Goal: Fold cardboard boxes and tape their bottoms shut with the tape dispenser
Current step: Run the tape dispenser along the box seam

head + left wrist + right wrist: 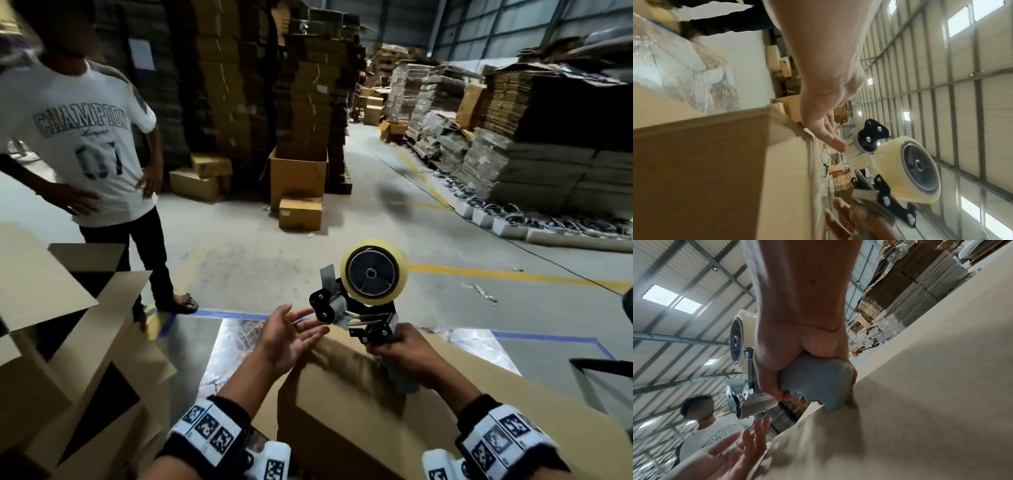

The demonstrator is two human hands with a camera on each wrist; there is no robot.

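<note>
A tape dispenser [363,294] with a grey handle [813,381] and a roll of clear tape [906,168] is raised above the far edge of a brown cardboard box [394,421]. My right hand [407,356] grips its handle; the handle's end touches the box top [920,402]. My left hand [291,334] is open, palm up, fingers straight, its fingertips [836,143] just short of the dispenser's roller end [325,305]. A strip of tape [791,129] lies over the box's far corner.
Another person [92,147] in a white T-shirt stands at the left, hands on hips. Folded open boxes [78,342] lie at my left. Tall cardboard stacks [267,92] rise ahead and flat sheets [534,137] on the right, with concrete floor [260,246] between.
</note>
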